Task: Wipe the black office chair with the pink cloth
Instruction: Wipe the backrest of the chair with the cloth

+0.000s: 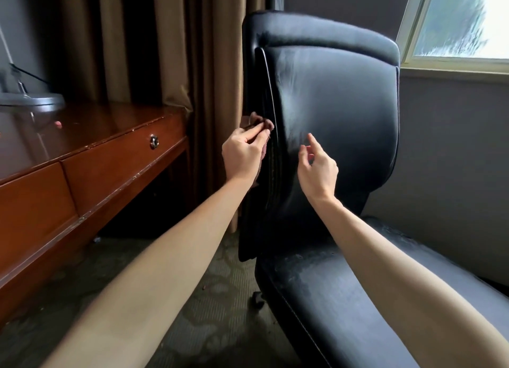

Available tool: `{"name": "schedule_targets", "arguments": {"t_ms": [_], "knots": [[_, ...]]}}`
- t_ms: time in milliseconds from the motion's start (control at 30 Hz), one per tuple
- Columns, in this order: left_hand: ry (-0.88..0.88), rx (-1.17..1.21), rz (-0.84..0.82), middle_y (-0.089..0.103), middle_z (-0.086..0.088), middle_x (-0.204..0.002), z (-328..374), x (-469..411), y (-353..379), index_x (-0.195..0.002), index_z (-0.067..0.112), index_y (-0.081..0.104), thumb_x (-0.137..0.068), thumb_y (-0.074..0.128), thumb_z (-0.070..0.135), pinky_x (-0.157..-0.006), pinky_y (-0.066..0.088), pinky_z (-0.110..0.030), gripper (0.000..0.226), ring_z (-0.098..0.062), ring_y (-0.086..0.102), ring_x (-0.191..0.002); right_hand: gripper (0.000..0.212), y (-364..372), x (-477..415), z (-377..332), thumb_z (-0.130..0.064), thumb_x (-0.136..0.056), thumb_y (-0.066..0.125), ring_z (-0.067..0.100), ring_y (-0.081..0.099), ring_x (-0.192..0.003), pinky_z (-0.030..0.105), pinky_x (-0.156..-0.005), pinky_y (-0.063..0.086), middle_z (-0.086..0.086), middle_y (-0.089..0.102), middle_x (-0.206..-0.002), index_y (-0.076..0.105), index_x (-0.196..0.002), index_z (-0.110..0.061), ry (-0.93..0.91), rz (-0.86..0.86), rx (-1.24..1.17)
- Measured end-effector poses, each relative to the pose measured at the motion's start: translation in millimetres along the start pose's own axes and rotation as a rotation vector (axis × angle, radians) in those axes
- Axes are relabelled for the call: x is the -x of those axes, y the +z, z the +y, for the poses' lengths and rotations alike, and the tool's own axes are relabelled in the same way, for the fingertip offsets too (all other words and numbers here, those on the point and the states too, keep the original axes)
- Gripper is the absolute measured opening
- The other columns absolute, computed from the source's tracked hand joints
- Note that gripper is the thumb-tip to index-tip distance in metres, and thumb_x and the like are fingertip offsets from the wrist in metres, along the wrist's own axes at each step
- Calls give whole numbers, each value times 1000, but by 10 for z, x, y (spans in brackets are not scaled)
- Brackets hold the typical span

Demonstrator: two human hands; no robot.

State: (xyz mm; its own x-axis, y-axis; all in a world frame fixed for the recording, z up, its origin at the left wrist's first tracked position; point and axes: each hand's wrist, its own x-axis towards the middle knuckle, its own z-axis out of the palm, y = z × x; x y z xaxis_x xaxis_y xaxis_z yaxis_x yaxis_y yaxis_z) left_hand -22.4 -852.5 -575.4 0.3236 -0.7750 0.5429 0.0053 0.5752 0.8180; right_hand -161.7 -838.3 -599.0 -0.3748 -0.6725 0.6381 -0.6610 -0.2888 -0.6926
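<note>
The black office chair fills the middle and right of the view, its padded backrest facing me and its worn seat below. My left hand grips the pink cloth and presses it against the left side edge of the backrest; most of the cloth is hidden behind the hand. My right hand hovers just in front of the backrest's lower middle, fingers spread and holding nothing.
A brown wooden desk with drawers stands close on the left, a grey lamp base on it. Brown curtains hang behind the chair. A window sits at the upper right. Patterned carpet lies below.
</note>
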Motion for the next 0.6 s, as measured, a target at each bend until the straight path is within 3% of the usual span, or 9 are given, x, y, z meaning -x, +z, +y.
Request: {"name": "schedule_targets", "arguments": {"t_ms": [67,133,267,400,533,600], "knots": [[29,-55,5,72,0,-109,-42,13,22,-111,5,74,-90,70,13,-90,48,-11,23,3,65,-97,40,-38,-50,41,-31,-99,52,22,64,-103,34,-97,43,2,71,-108,57,-136,-18,7,-10,9],[71,-111,4,71,2,-116,-144,22,4,-110,8,75,-89,71,14,-99,42,-10,22,0,62,-108,36,-27,-58,77,-34,-96,57,21,64,-97,35,-95,46,0,69,-98,62,-127,-18,5,-53,-8],[49,-125,18,73,-1,-112,-356,115,-28,-106,8,77,-86,74,12,-97,42,-10,20,0,64,-106,31,62,-32,139,-39,-92,62,17,62,-87,31,-86,47,-4,63,-87,61,-115,-19,31,-91,-60],[-11,-203,-21,75,1,-103,-638,357,-126,-102,7,78,-86,74,12,-88,43,-7,17,-8,68,-101,31,131,-6,181,-40,-92,62,17,63,-86,34,-87,49,-2,64,-86,59,-117,-21,61,-89,-133],[-95,-148,-12,76,1,-105,-702,449,-128,-106,12,77,-85,75,16,-101,47,-23,21,-7,67,-106,33,146,-9,183,-37,-93,61,16,62,-86,33,-87,48,-5,63,-82,58,-121,-20,63,-83,-139],[-72,-107,29,75,-2,-110,-574,297,-54,-113,11,75,-85,75,18,-102,46,-23,28,-8,67,-108,34,155,-19,201,-38,-93,61,18,65,-83,34,-87,49,-5,64,-81,57,-121,-20,66,-91,-144]]}}
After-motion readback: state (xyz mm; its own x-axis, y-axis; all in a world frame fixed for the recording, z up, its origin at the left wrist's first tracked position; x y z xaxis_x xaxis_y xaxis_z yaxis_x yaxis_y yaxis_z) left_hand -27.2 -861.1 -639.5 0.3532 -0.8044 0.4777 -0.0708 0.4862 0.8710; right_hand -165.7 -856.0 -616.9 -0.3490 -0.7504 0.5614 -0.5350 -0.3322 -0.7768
